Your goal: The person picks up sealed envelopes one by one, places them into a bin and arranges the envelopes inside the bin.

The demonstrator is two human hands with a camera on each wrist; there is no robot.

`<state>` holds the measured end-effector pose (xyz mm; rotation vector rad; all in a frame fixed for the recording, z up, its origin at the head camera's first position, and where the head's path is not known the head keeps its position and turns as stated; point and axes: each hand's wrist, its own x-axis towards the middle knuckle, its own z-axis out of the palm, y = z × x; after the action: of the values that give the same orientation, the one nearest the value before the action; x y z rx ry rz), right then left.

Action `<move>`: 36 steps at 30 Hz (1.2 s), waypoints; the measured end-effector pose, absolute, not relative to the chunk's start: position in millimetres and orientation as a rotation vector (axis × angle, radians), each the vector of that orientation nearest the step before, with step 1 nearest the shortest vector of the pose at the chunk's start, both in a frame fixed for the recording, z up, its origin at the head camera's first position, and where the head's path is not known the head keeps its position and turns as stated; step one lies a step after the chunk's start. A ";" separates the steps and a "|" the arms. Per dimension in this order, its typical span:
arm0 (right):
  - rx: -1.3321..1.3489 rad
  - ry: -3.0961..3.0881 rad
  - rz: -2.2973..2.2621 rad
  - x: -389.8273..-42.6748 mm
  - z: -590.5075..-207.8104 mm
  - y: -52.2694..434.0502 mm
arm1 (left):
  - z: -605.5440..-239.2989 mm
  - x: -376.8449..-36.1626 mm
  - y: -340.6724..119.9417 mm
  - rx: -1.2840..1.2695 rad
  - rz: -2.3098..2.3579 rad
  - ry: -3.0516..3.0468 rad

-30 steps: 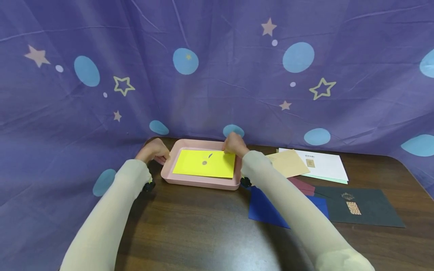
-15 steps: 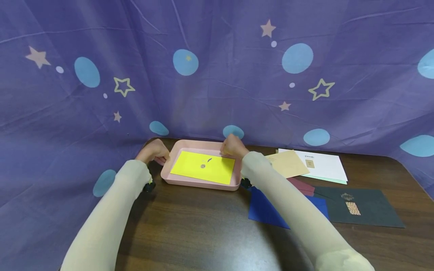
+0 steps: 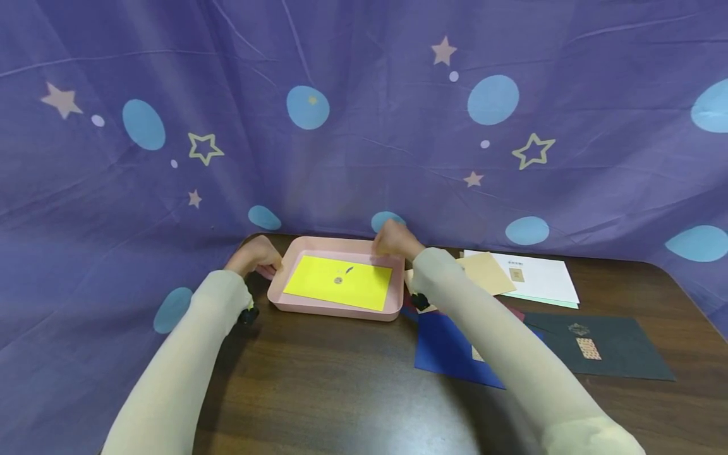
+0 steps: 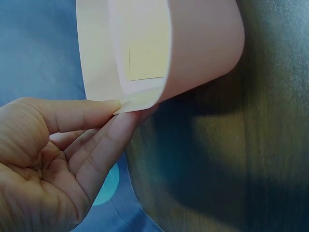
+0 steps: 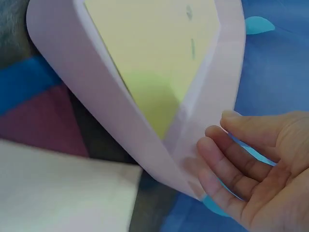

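Left hand [image 3: 254,254] pinching the left rim of a shallow pink plastic tray [image 3: 284,302] between thumb and fingers. Flat in the tray, near the tabletop's far edge, a yellow paper envelope [image 3: 341,284]. Right hand [image 3: 392,239], fingers relaxed and loosely spread, brushing the tray's far right corner, gripping nothing.

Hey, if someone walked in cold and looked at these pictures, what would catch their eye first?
Probably the yellow envelope, lying in a pink tray at the far side of the dark table. The left hand pinches the tray's left rim and the right hand sits at its far right corner. Behind hangs a purple cloth with stars and blue dots; more envelopes lie to the right.
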<state>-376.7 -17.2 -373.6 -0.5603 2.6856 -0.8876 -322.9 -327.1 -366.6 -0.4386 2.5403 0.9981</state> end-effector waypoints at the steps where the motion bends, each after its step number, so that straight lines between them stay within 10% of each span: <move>1: -0.580 2.690 -0.868 -377.3 -369.7 -14.8 | -367.1 -323.2 -327.4 -0.438 1.000 2.540; 36: -0.624 2.886 -0.841 -364.5 -278.4 118.2 | -371.5 -327.4 -328.8 -0.422 1.015 2.526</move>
<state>-364.5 118.2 -278.4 -0.6235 2.8858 -0.8412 -327.4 -328.8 -371.5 -0.4218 2.5259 1.0147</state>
